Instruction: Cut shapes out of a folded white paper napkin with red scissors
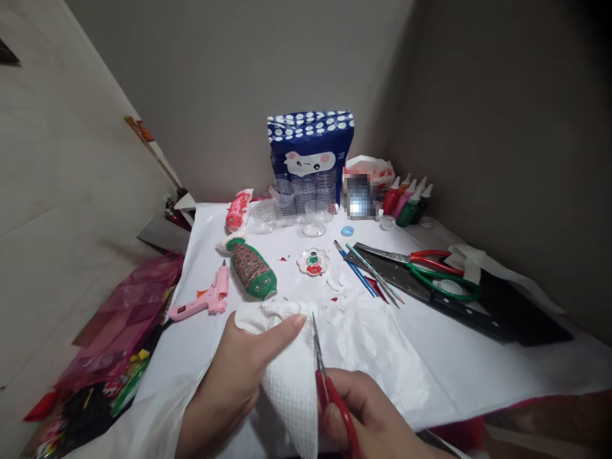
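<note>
left hand [239, 376] pinches paper towel [287, 376] taut, lower centre | right hand [368, 414] grips red scissors [329, 389]; blades closed beside towel edge | green fish [251, 269] above

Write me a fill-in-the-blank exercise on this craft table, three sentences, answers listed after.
1. The left hand pinches a sheet of white ____ towel.
2. The right hand holds small scissors whose handles are ____.
3. Left of the green fish-shaped bottle lies a glue gun coloured ____.

Missing words: paper; red; pink
</note>
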`<action>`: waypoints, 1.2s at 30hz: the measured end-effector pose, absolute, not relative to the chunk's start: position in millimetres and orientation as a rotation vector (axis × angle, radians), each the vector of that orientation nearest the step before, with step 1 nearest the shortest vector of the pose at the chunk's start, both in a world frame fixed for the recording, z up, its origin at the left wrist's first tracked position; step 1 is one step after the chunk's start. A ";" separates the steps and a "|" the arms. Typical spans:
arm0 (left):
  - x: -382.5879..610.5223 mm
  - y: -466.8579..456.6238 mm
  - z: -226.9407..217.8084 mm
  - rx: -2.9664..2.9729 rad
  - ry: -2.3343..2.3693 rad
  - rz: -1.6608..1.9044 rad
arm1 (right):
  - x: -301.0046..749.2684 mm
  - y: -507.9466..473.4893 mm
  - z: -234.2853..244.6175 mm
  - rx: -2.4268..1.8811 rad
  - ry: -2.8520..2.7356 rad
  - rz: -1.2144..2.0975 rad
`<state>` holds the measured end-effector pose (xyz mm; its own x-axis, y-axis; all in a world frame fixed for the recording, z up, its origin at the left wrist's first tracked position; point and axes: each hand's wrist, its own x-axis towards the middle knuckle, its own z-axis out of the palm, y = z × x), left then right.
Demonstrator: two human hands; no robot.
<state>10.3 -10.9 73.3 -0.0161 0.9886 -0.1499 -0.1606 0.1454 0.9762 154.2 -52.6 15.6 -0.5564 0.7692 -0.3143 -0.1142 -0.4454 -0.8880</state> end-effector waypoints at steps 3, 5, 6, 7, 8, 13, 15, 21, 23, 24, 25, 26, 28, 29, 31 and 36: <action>7.4 -10.7 70.6 1.034 1.117 1.145 | 154.7 -53.0 4.6 -0.891 -1.202 2.020; 6.0 -10.5 71.3 1.008 1.089 1.113 | 154.9 -52.9 -1.9 -0.855 -1.242 1.972; 5.2 -10.3 71.7 0.982 1.066 1.098 | 155.1 -53.0 -4.2 -0.850 -1.260 1.951; 4.4 -10.1 71.9 0.953 1.042 1.083 | 155.2 -53.2 -6.0 -0.853 -1.265 1.947; 3.5 -9.9 71.9 0.926 1.022 1.066 | 155.3 -53.6 -7.3 -0.854 -1.264 1.958; 1.3 -9.6 71.6 0.833 1.001 0.993 | 154.5 -58.2 -12.1 -0.844 -1.217 2.022; 2.6 -9.8 72.7 0.831 0.990 1.001 | 153.9 -58.8 -10.8 -0.833 -1.214 2.016; 9.6 -11.2 75.1 0.864 0.992 1.055 | 153.5 -53.6 15.0 -0.831 -1.225 2.014; 10.2 -12.1 73.3 0.876 0.996 1.080 | 153.4 -53.1 21.3 -0.878 -1.211 2.020; 10.1 -12.7 71.8 0.873 1.004 1.087 | 153.2 -53.4 22.7 -0.903 -1.202 2.022; 9.6 -13.5 70.1 0.866 1.014 1.078 | 153.0 -54.0 23.3 -0.930 -1.187 2.020; 9.0 -14.3 68.3 0.859 1.034 1.076 | 152.7 -54.7 23.5 -0.950 -1.170 2.018; 7.8 -16.1 65.1 0.852 1.089 1.057 | 152.1 -55.7 25.1 -0.949 -1.128 2.025; 7.3 -16.8 64.0 0.851 1.113 1.051 | 151.9 -55.9 27.2 -0.936 -1.115 2.039; 6.7 -17.9 62.9 0.852 1.127 1.044 | 151.7 -55.7 33.5 -0.953 -1.094 2.042; 6.9 -17.8 64.8 0.871 1.022 1.083 | 152.3 -56.3 37.0 -1.034 -1.107 1.985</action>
